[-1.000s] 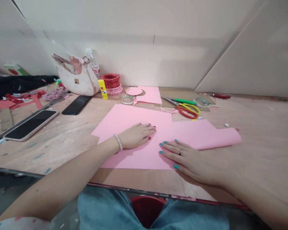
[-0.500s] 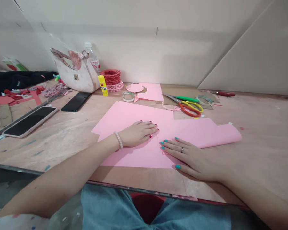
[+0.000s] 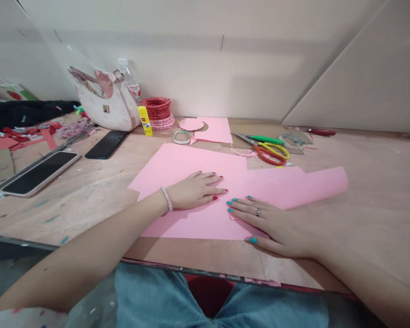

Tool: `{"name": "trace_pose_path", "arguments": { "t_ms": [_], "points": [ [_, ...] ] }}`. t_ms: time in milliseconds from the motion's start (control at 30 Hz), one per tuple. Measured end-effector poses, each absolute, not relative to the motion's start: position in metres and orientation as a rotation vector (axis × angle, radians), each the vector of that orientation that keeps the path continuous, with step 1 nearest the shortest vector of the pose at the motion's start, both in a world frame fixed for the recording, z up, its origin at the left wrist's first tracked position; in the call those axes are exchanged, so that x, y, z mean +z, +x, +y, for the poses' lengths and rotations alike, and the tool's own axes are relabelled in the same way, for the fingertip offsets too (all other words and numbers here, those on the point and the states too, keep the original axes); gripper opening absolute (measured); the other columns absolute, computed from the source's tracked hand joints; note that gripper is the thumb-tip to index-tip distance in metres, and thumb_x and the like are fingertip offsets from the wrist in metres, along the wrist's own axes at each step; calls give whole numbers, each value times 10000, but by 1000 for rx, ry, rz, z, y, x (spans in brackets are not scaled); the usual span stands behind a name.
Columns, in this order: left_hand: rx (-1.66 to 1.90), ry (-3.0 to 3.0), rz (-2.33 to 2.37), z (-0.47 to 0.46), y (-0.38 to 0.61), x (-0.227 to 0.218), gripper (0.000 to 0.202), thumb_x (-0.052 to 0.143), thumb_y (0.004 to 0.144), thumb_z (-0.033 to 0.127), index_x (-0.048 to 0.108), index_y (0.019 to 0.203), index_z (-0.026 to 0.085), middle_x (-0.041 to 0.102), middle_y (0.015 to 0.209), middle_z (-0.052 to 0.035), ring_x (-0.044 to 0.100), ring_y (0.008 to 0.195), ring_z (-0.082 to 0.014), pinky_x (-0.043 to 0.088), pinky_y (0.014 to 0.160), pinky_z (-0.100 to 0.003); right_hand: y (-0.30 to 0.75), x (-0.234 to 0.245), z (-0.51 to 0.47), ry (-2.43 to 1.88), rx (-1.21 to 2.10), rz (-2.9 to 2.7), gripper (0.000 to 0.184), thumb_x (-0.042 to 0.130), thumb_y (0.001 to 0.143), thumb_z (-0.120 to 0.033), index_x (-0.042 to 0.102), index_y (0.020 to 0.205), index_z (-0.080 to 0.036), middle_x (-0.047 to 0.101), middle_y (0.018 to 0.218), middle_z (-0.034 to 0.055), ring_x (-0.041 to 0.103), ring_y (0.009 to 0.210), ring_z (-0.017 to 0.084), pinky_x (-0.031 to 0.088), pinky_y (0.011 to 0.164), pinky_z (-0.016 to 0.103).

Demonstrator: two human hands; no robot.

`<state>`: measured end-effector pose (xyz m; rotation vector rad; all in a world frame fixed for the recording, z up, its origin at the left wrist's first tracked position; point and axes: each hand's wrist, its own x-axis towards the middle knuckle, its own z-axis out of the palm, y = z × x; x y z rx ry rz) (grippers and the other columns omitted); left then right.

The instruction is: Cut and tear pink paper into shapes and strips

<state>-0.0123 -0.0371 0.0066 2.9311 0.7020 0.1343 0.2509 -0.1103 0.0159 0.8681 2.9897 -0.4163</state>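
Observation:
A large sheet of pink paper (image 3: 191, 164) lies on the plywood table (image 3: 372, 182), its right end curling up into a loose roll (image 3: 314, 187). My left hand (image 3: 194, 190), with red nails and a beaded bracelet (image 3: 166, 199), rests flat on the sheet's middle. My right hand (image 3: 269, 225), with teal nails and a ring, presses flat on the sheet's near edge. Neither hand grips anything, and their fingertips are close together.
Behind the sheet lie orange-handled scissors (image 3: 268, 155), a tape roll (image 3: 181, 136), a yellow glue stick (image 3: 145, 120) and a scalloped pink paper circle (image 3: 190, 124). Several items sit at left: two phones (image 3: 39, 167), a handbag (image 3: 102, 102) and red paper scraps (image 3: 7, 143).
The sheet's curled right end has risen and rolled up more. Both hands stay in nearly the same place, and the view has tilted slightly.

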Motion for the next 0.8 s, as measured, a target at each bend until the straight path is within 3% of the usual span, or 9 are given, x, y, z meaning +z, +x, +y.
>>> {"name": "trace_pose_path", "arguments": {
  "t_ms": [367, 567, 800],
  "points": [
    [153, 2894, 730, -38, -12, 6, 392, 332, 954, 340, 416, 1335, 315, 289, 1469, -34, 238, 1351, -230, 169, 1082, -425, 252, 16, -112, 864, -384, 2975, 613, 445, 880, -411, 259, 1429, -210, 302, 1459, 94, 253, 1341, 265, 245, 1075, 512],
    [117, 2880, 753, -40, -11, 9, 391, 333, 951, 338, 420, 1332, 320, 281, 1473, -30, 238, 1353, -230, 184, 1077, -434, 254, 13, -116, 896, -211, 2942, 663, 461, 860, -506, 285, 1422, -202, 309, 1455, 106, 285, 1319, 322, 304, 1038, 538],
    [66, 2882, 760, -42, -11, 15, 396, 337, 947, 325, 413, 1336, 312, 279, 1474, -34, 232, 1355, -232, 185, 1075, -435, 251, 9, -124, 841, 49, 2962, 620, 438, 874, -499, 349, 1391, -169, 349, 1430, 141, 300, 1311, 329, 321, 1019, 538]
  ]
}}
